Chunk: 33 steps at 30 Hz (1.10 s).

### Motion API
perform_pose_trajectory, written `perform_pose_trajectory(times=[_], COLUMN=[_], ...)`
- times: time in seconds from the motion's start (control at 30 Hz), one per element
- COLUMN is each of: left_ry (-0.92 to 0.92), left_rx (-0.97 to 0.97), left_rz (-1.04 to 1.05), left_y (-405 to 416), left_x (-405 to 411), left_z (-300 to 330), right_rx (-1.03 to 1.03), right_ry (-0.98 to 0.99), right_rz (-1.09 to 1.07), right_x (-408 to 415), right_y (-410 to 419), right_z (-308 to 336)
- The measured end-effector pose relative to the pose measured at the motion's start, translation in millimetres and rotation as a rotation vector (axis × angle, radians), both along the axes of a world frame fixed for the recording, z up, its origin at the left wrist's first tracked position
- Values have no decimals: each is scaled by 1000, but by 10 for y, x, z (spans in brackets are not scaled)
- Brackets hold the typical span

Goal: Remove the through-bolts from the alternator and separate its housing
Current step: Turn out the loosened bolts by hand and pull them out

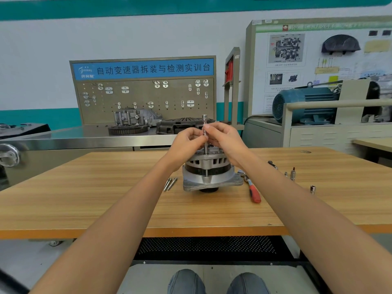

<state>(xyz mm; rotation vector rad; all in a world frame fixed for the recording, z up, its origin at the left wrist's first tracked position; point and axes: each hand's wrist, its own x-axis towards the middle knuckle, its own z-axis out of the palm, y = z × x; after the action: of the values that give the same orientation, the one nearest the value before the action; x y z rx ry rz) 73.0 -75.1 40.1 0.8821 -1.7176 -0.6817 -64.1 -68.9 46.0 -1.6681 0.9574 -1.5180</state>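
From my remote seat I saw the alternator (209,175) standing on its pulley end on the wooden table (106,200), a silver cast housing with slotted vents, a dark band round its middle and a flat flange at the base. Just left of the alternator lay two removed through-bolts (169,184), side by side. Above the alternator, the left hand (186,143) had its fingertips curled in, pinching a slim upright extension bar (205,134) that rose from the housing's top. The right hand (224,139) pinched the same bar from the other side, both hands over the alternator's upper half. Just right of the alternator lay one red-handled ratchet (252,190), its head touching the flange. Farther right of the alternator stood roughly three small sockets (293,174), well apart.
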Motion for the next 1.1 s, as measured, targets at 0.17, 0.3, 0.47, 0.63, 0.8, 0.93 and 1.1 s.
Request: perform_pose_trajectory(times=[0.17, 0.3, 0.47, 0.63, 0.8, 0.93, 1.1], left_ry=[-5, 11, 7, 3, 13, 24, 25], left_rx=[-6, -10, 11, 14, -3, -29, -8], left_rz=[13, 19, -10, -14, -14, -2, -16], left_y=[-17, -14, 5, 10, 13, 11, -8], left_x=[7, -4, 3, 17, 13, 6, 9], left_z=[-4, -4, 8, 12, 3, -6, -2], right_rx=[5, 7, -8, -7, 11, 9, 0], right_ry=[-14, -25, -18, -5, -14, 3, -26], right_rz=[21, 12, 14, 19, 19, -9, 26], right_x=[13, 29, 10, 1, 12, 19, 7], right_y=[17, 14, 8, 6, 6, -1, 3], right_z=[4, 10, 6, 2, 6, 5, 1])
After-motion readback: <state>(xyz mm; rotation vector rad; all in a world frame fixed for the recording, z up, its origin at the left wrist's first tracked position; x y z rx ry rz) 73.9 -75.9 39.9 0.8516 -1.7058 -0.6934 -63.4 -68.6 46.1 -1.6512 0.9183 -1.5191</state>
